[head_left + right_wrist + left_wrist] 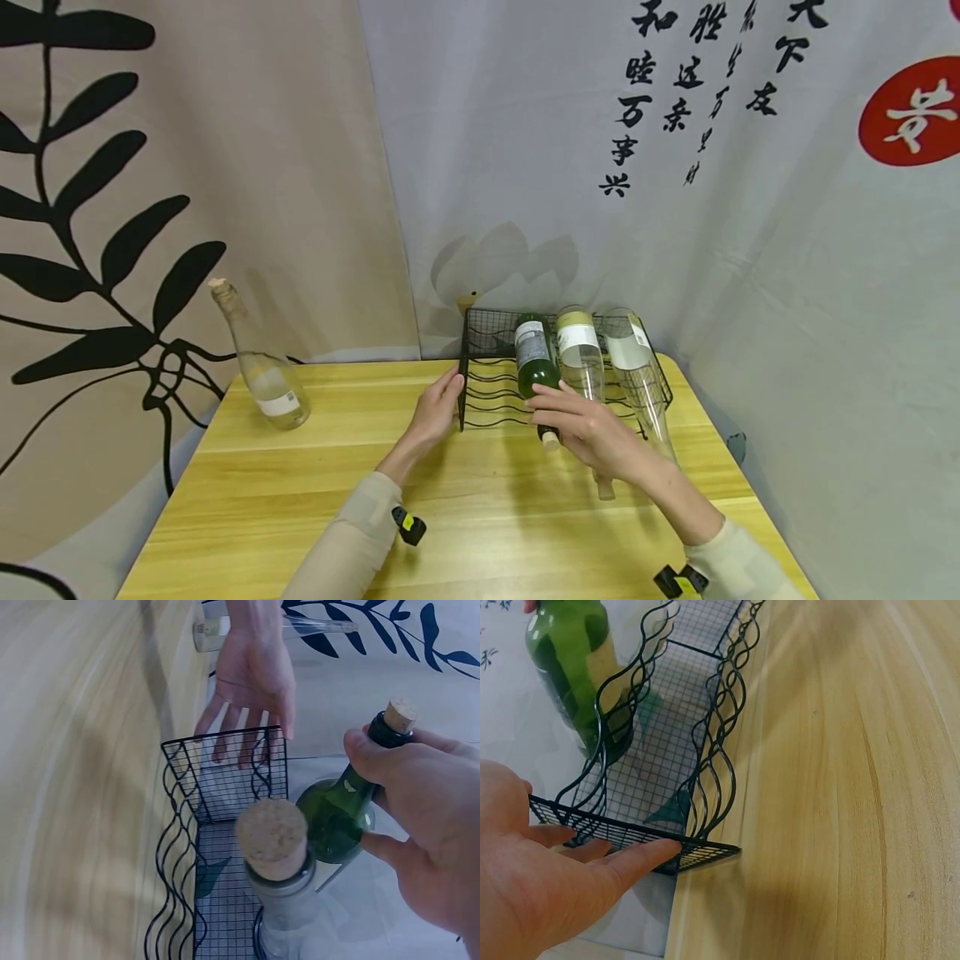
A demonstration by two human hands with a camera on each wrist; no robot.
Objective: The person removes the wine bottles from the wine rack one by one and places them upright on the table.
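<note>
Green bottle over the wire rack: the neck is gripped, the seat is not certain

The right hand [592, 429] is closed around the neck of a dark green glass bottle with a cork and a pale label [534, 350]. This bottle lies over the left part of a black wire rack with wavy rails and mesh panels [491, 325], its base towards the wall. Whether its weight rests fully on the rails, I cannot tell.

The left hand [435, 404] grips nothing; its fingers are extended and touch the rack's left end panel.

Just beside the green bottle lies a clear glass bottle with a yellow-green band and a white label [577, 350], and further right another clear glass bottle with a white label [637, 367]. A third clear, corked bottle [266, 367] stands upright on the yellow wooden table [225, 500], well apart.

In my judgement, the main danger is a too early release: if the round body is not in a dip of the rails, it may roll and knock its neighbour. The right forearm passes above the other necks, so a low wrist could push one bottle. Uneven pressing by the left hand could also make the rack slide.
</note>
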